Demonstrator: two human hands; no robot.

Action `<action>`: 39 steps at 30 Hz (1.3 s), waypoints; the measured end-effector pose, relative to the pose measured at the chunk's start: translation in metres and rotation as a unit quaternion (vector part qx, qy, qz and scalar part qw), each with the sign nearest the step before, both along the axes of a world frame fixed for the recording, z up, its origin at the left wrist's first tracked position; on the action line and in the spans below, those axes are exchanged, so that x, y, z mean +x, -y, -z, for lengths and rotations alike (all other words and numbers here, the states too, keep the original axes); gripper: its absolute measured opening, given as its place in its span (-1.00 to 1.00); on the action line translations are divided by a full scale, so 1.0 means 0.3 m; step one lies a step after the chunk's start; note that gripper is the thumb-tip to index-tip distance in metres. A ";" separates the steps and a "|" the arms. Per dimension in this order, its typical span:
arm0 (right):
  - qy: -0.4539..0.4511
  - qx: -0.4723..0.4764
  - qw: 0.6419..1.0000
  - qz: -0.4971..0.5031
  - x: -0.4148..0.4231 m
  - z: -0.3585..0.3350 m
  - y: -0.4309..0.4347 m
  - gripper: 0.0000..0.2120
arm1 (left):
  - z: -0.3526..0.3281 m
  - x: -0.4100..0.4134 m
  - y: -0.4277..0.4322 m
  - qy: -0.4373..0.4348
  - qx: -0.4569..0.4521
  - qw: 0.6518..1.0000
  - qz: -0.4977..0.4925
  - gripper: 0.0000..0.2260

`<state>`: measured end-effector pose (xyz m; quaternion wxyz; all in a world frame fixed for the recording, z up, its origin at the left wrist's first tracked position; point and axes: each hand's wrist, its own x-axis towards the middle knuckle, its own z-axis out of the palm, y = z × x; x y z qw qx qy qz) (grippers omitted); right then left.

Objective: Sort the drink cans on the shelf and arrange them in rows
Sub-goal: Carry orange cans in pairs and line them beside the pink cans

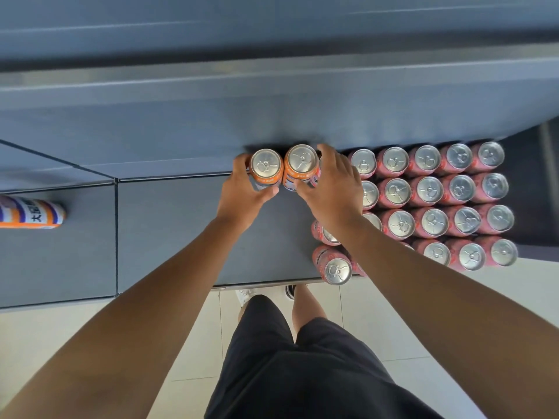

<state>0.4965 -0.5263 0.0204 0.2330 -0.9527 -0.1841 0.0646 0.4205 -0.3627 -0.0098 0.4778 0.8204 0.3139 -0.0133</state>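
At the far edge of the grey shelf (169,237), each hand curls round an orange can — left hand (242,193) on the left can (266,169), right hand (332,192) on the right can (301,164) — seemingly starting a row left of the pink cans (432,204).

- The left forearm (145,303) and right forearm (429,285) are bare and reach forward, converging so the hands sit side by side.
- The left hand (243,193) wraps the left orange can (266,169), thumb across its near side and fingers curled round its far left.
- The right hand (332,192) grips the right orange can (302,165), thumb on the near side and fingers arched over its far right edge.
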 end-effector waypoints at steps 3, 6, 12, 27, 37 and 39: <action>0.019 -0.010 1.000 -0.021 -0.026 -0.046 -0.005 -0.43 | -0.051 -0.024 -0.017 -0.019 0.037 0.998 0.037 -0.37; 0.078 -0.013 0.993 -0.087 -0.043 -0.090 -0.004 -0.53 | -0.134 -0.060 -0.027 -0.045 0.120 0.988 0.088 -0.40; 0.080 -0.012 0.976 -0.200 -0.039 -0.187 0.002 -0.60 | -0.274 -0.176 -0.041 0.013 0.324 0.926 0.196 -0.53; 0.110 -0.060 0.905 -0.406 -0.231 -0.409 -0.247 -0.56 | -0.476 -0.545 -0.175 -0.032 0.465 0.879 0.104 -0.50; 0.113 -0.092 0.888 -0.436 -0.715 -0.477 -0.500 -0.50 | -0.512 -1.100 -0.331 -0.074 0.462 0.884 0.003 -0.51; 0.107 -0.098 0.883 -0.446 -0.841 -0.485 -0.564 -0.49 | -0.516 -1.241 -0.366 -0.079 0.461 0.884 -0.017 -0.51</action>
